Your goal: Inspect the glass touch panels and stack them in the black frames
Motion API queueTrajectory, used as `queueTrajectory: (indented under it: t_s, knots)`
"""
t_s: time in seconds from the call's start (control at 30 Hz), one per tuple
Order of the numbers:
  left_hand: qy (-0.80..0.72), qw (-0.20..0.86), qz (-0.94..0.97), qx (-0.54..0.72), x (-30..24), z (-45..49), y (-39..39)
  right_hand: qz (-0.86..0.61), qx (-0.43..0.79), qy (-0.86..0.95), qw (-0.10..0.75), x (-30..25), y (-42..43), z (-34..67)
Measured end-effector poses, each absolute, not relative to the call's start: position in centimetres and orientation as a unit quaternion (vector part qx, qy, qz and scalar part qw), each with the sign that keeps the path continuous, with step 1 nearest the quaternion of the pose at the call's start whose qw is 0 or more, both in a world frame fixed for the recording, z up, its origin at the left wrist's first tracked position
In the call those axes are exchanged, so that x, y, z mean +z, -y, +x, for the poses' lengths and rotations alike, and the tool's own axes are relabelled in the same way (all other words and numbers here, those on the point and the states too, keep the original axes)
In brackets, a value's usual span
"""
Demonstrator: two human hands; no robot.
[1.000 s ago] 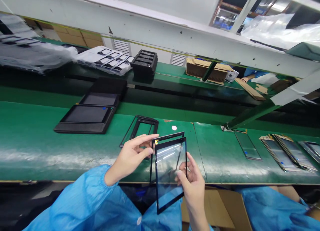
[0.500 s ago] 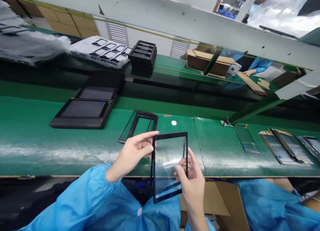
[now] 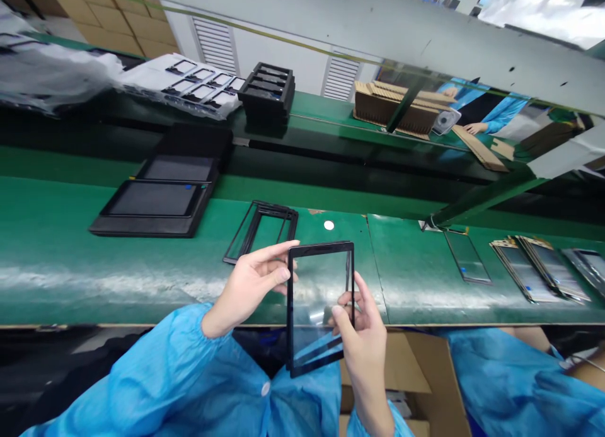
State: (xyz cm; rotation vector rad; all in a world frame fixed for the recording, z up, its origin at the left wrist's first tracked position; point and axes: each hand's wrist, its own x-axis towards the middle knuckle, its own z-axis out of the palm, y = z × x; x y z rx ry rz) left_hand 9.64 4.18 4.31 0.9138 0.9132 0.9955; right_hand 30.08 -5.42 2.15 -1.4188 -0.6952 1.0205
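Between my two hands, over the bench's front edge, is a clear glass panel with a black border (image 3: pixel 316 248). My left hand (image 3: pixel 253 282) pinches its upper left edge, thumb in front and fingers behind. Along the lower right edge, my right hand (image 3: pixel 362 333) grips the panel with the thumb on its face; the fingers show through the glass. A second black edge shows close behind the panel at the left side; whether it is a separate frame I cannot tell. Just beyond my left hand, several thin black frames (image 3: pixel 255 230) lie stacked on the green bench (image 3: pixel 331 267).
Left on the bench, a black tray (image 3: pixel 142 227) bears dark screen panels (image 3: pixel 154 198). To the right lie a single screen (image 3: pixel 466 257) and stacked screens (image 3: pixel 524 270). A green post (image 3: pixel 486 200) rises there. A cardboard box (image 3: pixel 439 386) stands below, beside a co-worker's blue sleeve (image 3: pixel 505 374).
The glass panel has tilted slightly in my hands, and its top edge looks thicker. My grip stays the same. The whole view has shifted a little; a co-worker's hands at the back have moved.
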Motion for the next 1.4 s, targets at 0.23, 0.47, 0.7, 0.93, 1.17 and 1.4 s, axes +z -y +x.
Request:
queueTrajectory:
  t_s: [0.23,0.47,0.7,0.93,1.17,1.4]
  knots:
    - [-0.416,0.678,0.409,0.448,4.0,9.8,-3.9,-0.62,0.428,0.307,0.582,1.4,5.7,29.8]
    - [-0.457,0.644,0.428,0.439,5.1,9.9,-3.9,-0.676,0.24,0.438,0.542,0.2,6.1,30.3]
    - [-0.476,0.619,0.494,0.384,6.0,9.3,-2.8,-0.582,0.421,0.361,0.595,3.1,3.8,32.9]
    - [-0.483,0.611,0.508,0.368,6.3,8.9,-2.3,-0.568,0.419,0.33,0.627,4.1,3.3,32.2]
    - [-0.468,0.564,0.58,0.357,6.2,8.5,-2.6,-0.568,0.414,0.33,0.63,4.8,3.3,31.7]
    - [-0.37,0.478,0.766,0.219,8.2,9.7,-2.8,-0.516,0.561,0.377,0.526,4.8,3.2,31.3]
